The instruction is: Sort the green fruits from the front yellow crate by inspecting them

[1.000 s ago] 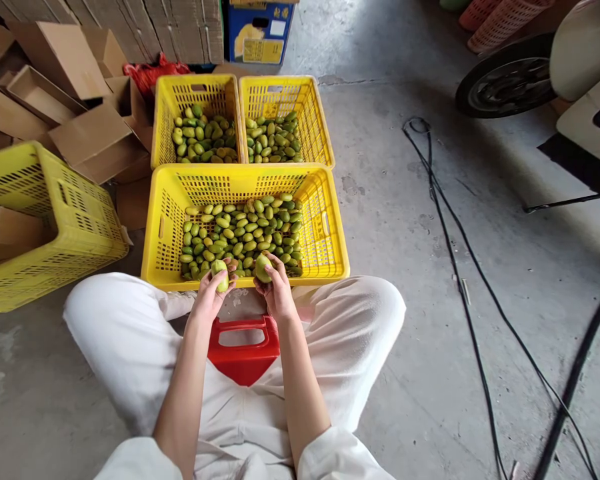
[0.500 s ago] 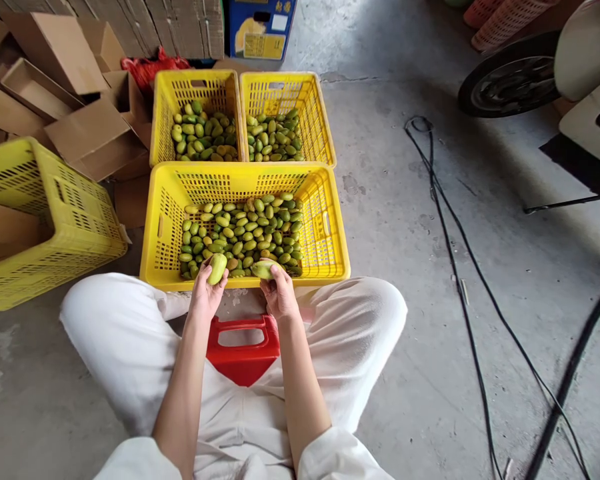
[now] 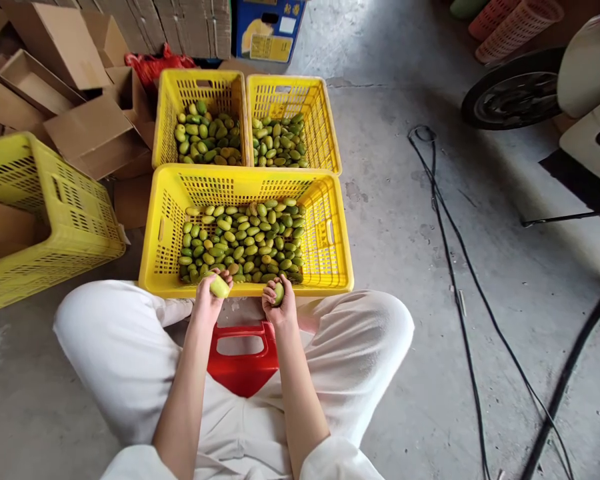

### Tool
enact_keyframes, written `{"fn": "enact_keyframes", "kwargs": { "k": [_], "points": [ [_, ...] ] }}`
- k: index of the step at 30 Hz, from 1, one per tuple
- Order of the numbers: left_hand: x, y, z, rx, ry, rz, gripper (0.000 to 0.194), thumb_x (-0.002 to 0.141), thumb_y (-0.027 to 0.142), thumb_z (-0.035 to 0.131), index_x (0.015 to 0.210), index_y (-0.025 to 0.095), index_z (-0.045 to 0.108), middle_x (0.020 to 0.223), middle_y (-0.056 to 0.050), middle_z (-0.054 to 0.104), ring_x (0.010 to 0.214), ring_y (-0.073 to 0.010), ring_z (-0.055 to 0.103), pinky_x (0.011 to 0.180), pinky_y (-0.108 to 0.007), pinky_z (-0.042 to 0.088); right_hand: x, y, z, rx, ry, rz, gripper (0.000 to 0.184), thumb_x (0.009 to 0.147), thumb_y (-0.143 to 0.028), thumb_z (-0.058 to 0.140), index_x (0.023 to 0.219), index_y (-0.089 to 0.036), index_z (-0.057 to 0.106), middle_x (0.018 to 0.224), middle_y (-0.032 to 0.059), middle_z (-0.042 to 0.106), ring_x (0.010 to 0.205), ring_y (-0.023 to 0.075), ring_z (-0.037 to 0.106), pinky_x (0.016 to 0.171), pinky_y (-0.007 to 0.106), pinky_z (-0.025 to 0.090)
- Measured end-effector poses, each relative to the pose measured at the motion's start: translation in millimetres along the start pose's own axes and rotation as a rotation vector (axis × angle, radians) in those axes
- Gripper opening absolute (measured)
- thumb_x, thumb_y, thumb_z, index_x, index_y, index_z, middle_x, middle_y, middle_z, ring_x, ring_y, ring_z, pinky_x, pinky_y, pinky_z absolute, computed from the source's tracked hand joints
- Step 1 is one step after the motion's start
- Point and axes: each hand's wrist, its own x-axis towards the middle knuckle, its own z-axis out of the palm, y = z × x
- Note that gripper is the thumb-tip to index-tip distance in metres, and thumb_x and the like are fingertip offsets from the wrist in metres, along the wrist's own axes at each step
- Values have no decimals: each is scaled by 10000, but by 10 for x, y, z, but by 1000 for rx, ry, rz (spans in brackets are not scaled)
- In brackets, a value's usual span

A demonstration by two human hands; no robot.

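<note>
My left hand [image 3: 209, 299] is closed around a pale green mango [image 3: 219, 287], over the near rim of the large yellow crate [image 3: 147, 267]. To its right, my right hand [image 3: 282, 308] grips a darker green mango [image 3: 279, 294], its fingers wrapped round the fruit. Many small green and yellowish mangoes [image 3: 250, 250] lie loose in the crate in front of me. Behind it stand two more yellow crates, the left one [image 3: 156, 127] and the right one [image 3: 336, 143], each with green mangoes inside.
Between my legs is a red plastic stool [image 3: 243, 370]. Opened cardboard boxes [image 3: 87, 130] and another yellow crate [image 3: 80, 220] lie to the left. Black cables [image 3: 460, 233] run over the concrete floor on the right, near a vehicle's wheel [image 3: 515, 90]. A blue carton [image 3: 265, 33] stands at the back.
Both hands have drawn slightly down and turned the mangoes they hold. The right hand's fingers now curl round its fruit, which was lying sideways before. The whole view has shifted slightly.
</note>
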Motion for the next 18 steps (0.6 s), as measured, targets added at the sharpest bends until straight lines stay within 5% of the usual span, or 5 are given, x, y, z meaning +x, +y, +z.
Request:
{"fn": "enact_keyframes", "kwargs": {
  "k": [4, 7, 10, 13, 18],
  "points": [
    [17, 33, -11, -20, -91, -67, 259, 758, 338, 786, 869, 198, 598, 685, 34, 599, 559, -89, 558, 551, -213, 472, 8, -6, 30, 40, -54, 10, 257, 737, -424, 744, 781, -231, 581, 690, -22, 600, 539, 102, 522, 442, 197, 429],
    [1, 54, -3, -43, -137, -101, 316, 752, 342, 748, 1012, 191, 652, 930, -54, 732, 823, -184, 720, 751, -316, 600, -44, -13, 155, 2, -119, -36, 286, 712, -363, 746, 969, -251, 695, 934, 30, 740, 852, 197, 704, 693, 317, 615],
    [-5, 44, 0, 55, -214, -87, 415, 755, 303, 802, 1137, 211, 668, 1043, -60, 748, 918, -212, 742, 861, -371, 611, -127, -15, 275, -79, -191, -43, 372, 770, -382, 789, 1124, -287, 725, 1081, 20, 759, 987, 218, 717, 829, 371, 640],
    [-2, 26, -9, 144, -301, -59, 465, 706, 333, 918, 1091, 211, 687, 934, -29, 717, 756, -154, 696, 720, -293, 592, -189, -10, 331, -33, -224, -8, 374, 733, -324, 888, 1070, -295, 730, 999, -18, 734, 842, 141, 686, 688, 238, 617],
    [-17, 41, -24, 165, -354, -49, 425, 655, 305, 959, 945, 191, 670, 845, 18, 613, 577, -61, 555, 458, -182, 416, -156, 8, 317, 1, -222, 42, 353, 664, -164, 917, 890, -254, 661, 900, -48, 695, 569, 38, 479, 401, 90, 350]
  ]
}}
